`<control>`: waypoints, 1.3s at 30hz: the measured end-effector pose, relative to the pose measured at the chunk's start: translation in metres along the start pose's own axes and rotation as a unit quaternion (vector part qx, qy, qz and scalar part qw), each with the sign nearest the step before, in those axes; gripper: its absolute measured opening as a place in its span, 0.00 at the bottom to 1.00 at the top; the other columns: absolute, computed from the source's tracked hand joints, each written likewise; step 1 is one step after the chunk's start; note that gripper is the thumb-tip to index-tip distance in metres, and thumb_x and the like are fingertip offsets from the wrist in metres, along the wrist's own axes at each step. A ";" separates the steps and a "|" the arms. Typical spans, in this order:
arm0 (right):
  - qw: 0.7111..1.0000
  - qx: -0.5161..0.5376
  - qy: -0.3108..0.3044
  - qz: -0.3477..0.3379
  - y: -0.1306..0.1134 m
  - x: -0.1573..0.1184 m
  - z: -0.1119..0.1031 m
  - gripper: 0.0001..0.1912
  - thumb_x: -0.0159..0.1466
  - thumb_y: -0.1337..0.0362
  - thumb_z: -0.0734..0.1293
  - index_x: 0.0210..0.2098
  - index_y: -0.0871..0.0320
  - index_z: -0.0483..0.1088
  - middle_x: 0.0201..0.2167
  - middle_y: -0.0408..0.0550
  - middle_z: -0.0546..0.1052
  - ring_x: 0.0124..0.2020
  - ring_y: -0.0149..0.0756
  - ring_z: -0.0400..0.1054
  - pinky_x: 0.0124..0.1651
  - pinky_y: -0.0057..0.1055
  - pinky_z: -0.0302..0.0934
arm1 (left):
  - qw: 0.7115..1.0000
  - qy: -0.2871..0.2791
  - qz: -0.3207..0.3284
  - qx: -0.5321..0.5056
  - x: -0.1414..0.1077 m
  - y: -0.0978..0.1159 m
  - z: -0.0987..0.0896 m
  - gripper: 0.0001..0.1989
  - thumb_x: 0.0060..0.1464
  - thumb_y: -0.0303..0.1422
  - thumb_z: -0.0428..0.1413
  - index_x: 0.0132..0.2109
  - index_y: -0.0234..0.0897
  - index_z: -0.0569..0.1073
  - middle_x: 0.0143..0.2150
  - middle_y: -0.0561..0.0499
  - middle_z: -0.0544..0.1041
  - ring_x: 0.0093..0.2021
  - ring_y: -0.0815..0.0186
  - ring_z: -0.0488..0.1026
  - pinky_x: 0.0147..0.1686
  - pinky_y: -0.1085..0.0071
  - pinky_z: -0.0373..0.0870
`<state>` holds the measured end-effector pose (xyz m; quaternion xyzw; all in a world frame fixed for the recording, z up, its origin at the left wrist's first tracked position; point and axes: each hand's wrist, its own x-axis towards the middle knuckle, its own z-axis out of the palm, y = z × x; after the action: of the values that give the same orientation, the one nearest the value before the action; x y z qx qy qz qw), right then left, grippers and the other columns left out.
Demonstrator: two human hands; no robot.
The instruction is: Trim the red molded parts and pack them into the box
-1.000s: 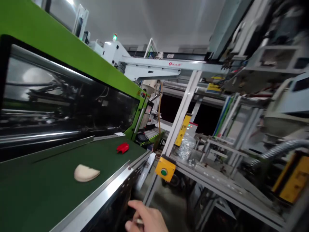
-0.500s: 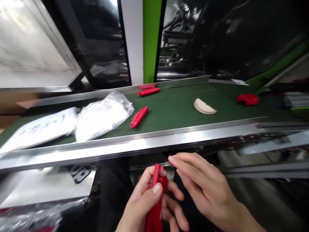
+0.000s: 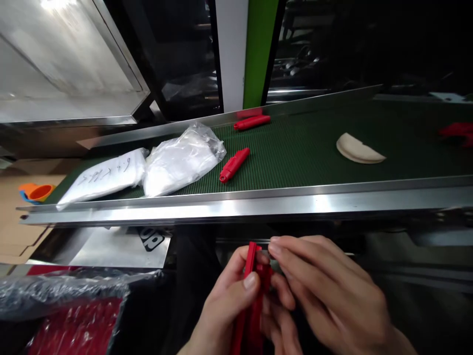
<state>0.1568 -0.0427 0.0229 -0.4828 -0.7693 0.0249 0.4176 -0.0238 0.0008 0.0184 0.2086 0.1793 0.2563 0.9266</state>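
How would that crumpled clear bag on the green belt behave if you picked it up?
The bag would probably flop and change shape, since its film looks thin and wrinkled. Its shiny plastic might be a bit slippery. It lies low and spread out on the belt, so a push would likely slide or bunch it, not roll it.

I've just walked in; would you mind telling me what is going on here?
A person's left hand holds a red part, with the right hand close to its upper end; whether that hand grips anything is unclear. On the green belt ahead lie two slim red pieces, a cream half-round piece and two white bags.
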 end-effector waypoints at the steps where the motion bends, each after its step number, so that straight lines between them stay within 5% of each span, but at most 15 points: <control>1: 1.000 -0.002 -0.002 -0.002 0.000 0.000 0.000 0.18 0.62 0.81 0.64 0.51 0.69 0.72 0.47 0.61 0.74 0.47 0.43 0.68 0.43 0.39 0.67 | 1.000 -0.006 0.000 -0.001 0.001 0.000 -0.001 0.09 0.67 0.37 0.51 0.50 0.39 0.67 0.40 0.48 0.75 0.35 0.66 0.77 0.38 0.75 0.71; 6: 1.000 -0.020 0.005 0.001 0.006 -0.003 0.002 0.19 0.63 0.81 0.63 0.53 0.68 0.71 0.47 0.58 0.75 0.48 0.41 0.68 0.47 0.38 0.66 | 0.999 -0.052 0.005 0.002 0.000 -0.007 -0.001 0.09 0.65 0.35 0.54 0.50 0.39 0.65 0.42 0.46 0.76 0.33 0.65 0.78 0.31 0.77 0.68; 10: 0.993 -0.004 0.025 0.114 0.014 -0.006 0.004 0.19 0.66 0.77 0.63 0.54 0.58 0.71 0.48 0.49 0.76 0.49 0.34 0.70 0.53 0.33 0.65 | 0.996 -0.086 0.004 -0.023 -0.003 -0.013 0.004 0.15 0.61 0.37 0.60 0.49 0.38 0.64 0.44 0.43 0.77 0.39 0.66 0.77 0.35 0.78 0.67; 13: 0.974 0.098 0.025 0.202 0.013 -0.003 -0.001 0.17 0.68 0.70 0.64 0.55 0.52 0.70 0.46 0.44 0.76 0.45 0.30 0.72 0.47 0.24 0.69 | 0.996 -0.086 0.010 -0.038 -0.003 -0.010 0.003 0.10 0.66 0.38 0.52 0.50 0.40 0.63 0.43 0.44 0.76 0.36 0.62 0.78 0.32 0.76 0.69; 18: 0.960 0.185 -0.019 0.211 0.001 0.011 -0.005 0.12 0.66 0.69 0.68 0.48 0.50 0.72 0.41 0.42 0.75 0.37 0.28 0.72 0.37 0.19 0.69 | 0.999 -0.028 -0.016 -0.017 0.000 -0.012 -0.005 0.12 0.65 0.38 0.53 0.51 0.37 0.63 0.38 0.45 0.75 0.34 0.63 0.78 0.31 0.78 0.69; 24: 0.946 0.233 -0.003 0.224 -0.002 0.018 0.005 0.06 0.66 0.71 0.66 0.36 0.54 0.73 0.34 0.40 0.75 0.30 0.24 0.71 0.31 0.18 0.66 | 0.992 -0.067 0.082 -0.069 0.011 -0.041 -0.008 0.09 0.67 0.36 0.47 0.51 0.38 0.63 0.42 0.41 0.75 0.32 0.60 0.79 0.26 0.76 0.73; 27: 0.939 0.222 -0.030 0.261 0.002 0.014 0.004 0.07 0.69 0.66 0.63 0.46 0.51 0.71 0.35 0.39 0.75 0.28 0.22 0.71 0.29 0.17 0.66 | 0.991 -0.075 0.059 -0.099 0.015 -0.040 -0.007 0.14 0.69 0.40 0.42 0.51 0.37 0.65 0.42 0.41 0.76 0.32 0.61 0.79 0.28 0.74 0.75; 29: 0.952 0.177 -0.059 0.241 0.007 0.010 0.001 0.14 0.70 0.65 0.63 0.55 0.51 0.66 0.41 0.41 0.75 0.36 0.25 0.72 0.37 0.19 0.68 | 0.992 -0.073 0.003 -0.106 0.014 -0.034 -0.007 0.23 0.68 0.46 0.41 0.48 0.30 0.69 0.35 0.40 0.76 0.29 0.64 0.77 0.26 0.78 0.73; 32: 0.983 0.109 -0.067 0.135 0.014 0.004 -0.003 0.16 0.69 0.71 0.61 0.56 0.55 0.65 0.47 0.47 0.73 0.46 0.32 0.70 0.47 0.29 0.67 | 0.987 -0.056 -0.082 -0.125 0.009 -0.025 -0.008 0.31 0.63 0.54 0.44 0.43 0.26 0.73 0.30 0.41 0.75 0.27 0.65 0.75 0.25 0.79 0.68; 39: 0.998 0.012 -0.059 0.006 0.022 -0.006 -0.004 0.20 0.64 0.79 0.63 0.55 0.63 0.68 0.48 0.56 0.74 0.49 0.43 0.68 0.45 0.40 0.62 | 0.983 -0.021 -0.140 -0.114 0.007 -0.020 -0.003 0.33 0.57 0.58 0.48 0.41 0.26 0.74 0.30 0.43 0.74 0.27 0.64 0.72 0.29 0.74 0.66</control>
<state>0.1762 -0.0366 0.0121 -0.4800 -0.7894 0.0647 0.3771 -0.0111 -0.0099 0.0047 0.0799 0.1567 0.1387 0.9746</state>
